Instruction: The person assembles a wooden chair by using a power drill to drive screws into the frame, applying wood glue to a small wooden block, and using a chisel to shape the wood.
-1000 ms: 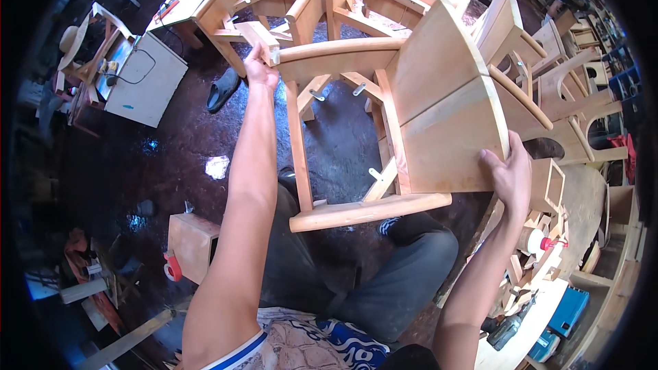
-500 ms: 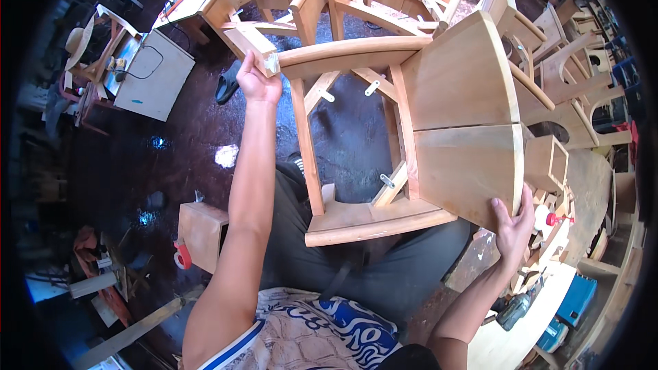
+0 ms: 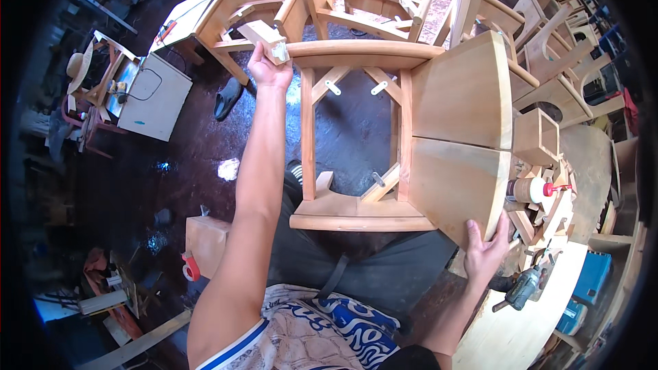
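Observation:
A pale wooden chair frame (image 3: 406,144) is tipped in front of me, its near curved rail over my lap. Its wide two-panel backrest (image 3: 459,89) is on the right. My right hand (image 3: 485,250) grips the backrest's near corner, thumb on the face and fingers around the edge. My left hand (image 3: 269,70) is closed around a short wooden block (image 3: 264,35), whitish at one end, beside the left end of the far rail (image 3: 363,48). I cannot tell if block and rail touch. Metal brackets (image 3: 333,88) sit on the corner braces.
More wooden chairs (image 3: 373,17) stand beyond and to the right. A workbench (image 3: 528,325) on the right holds a power drill (image 3: 522,288), a red-capped bottle (image 3: 531,190) and wood offcuts. A wooden box (image 3: 205,238) with a red tape roll (image 3: 190,267) is at the left; a sandal (image 3: 228,98) lies on the floor.
The chair has turned slightly, its backrest corner swinging left and down with my right hand. My left hand and the block have shifted a little right. The view has shifted too.

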`<move>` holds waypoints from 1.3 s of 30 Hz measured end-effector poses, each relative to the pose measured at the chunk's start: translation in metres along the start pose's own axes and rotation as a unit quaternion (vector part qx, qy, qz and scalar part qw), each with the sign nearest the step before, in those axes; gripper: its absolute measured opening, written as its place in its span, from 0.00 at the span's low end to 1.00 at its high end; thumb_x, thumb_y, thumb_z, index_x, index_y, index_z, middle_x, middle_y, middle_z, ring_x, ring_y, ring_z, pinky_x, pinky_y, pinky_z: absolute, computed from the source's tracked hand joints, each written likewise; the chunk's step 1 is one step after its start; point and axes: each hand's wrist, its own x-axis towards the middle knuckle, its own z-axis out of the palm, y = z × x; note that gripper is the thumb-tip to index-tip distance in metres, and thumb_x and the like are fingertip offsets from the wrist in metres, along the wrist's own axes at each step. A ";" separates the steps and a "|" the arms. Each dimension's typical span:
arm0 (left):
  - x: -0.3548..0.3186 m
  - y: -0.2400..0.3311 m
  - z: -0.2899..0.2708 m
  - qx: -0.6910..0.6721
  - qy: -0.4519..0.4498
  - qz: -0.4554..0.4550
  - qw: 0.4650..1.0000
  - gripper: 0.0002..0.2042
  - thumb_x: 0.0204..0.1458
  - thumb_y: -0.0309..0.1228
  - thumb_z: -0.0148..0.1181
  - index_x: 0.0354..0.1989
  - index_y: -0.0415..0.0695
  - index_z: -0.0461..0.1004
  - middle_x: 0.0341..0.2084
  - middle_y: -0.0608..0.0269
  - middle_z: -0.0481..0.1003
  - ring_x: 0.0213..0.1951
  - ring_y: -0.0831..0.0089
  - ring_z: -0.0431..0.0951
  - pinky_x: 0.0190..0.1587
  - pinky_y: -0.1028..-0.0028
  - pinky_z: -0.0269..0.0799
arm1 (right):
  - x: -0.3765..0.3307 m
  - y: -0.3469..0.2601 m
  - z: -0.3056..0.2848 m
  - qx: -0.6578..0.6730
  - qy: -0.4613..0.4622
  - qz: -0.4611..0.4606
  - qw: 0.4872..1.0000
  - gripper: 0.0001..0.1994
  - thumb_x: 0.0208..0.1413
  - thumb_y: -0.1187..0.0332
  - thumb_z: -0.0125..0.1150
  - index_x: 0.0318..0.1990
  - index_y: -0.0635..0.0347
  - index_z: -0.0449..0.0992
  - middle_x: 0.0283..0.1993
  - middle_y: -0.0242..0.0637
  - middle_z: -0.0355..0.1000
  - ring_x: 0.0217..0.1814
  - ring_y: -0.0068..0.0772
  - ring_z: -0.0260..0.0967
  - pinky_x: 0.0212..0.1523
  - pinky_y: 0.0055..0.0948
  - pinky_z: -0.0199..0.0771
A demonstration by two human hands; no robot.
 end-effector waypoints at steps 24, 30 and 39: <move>0.052 -0.036 0.072 0.526 -0.202 -0.079 0.822 0.17 0.67 0.45 0.49 0.40 0.42 0.73 0.33 0.62 0.77 0.37 0.76 0.76 0.45 0.75 0.69 | 0.005 -0.005 0.000 -0.023 -0.007 0.021 0.999 0.28 0.52 0.73 0.70 0.62 0.68 0.69 0.49 0.52 0.79 0.51 0.45 0.79 0.54 0.38 0.75; 0.063 -0.034 0.066 0.612 -0.231 -0.037 0.756 0.21 0.66 0.47 0.49 0.42 0.38 0.74 0.31 0.64 0.76 0.35 0.75 0.74 0.43 0.74 0.66 | 0.010 -0.001 0.001 -0.018 -0.009 -0.001 1.000 0.30 0.51 0.72 0.70 0.62 0.68 0.69 0.49 0.57 0.79 0.51 0.54 0.80 0.53 0.41 0.76; 0.044 -0.001 0.052 0.613 -0.171 -0.015 0.771 0.22 0.65 0.48 0.51 0.40 0.36 0.74 0.37 0.63 0.73 0.40 0.74 0.70 0.48 0.72 0.65 | 0.046 -0.002 0.003 -0.020 -0.037 -0.011 0.999 0.28 0.51 0.71 0.70 0.61 0.62 0.70 0.47 0.53 0.79 0.52 0.53 0.80 0.52 0.42 0.76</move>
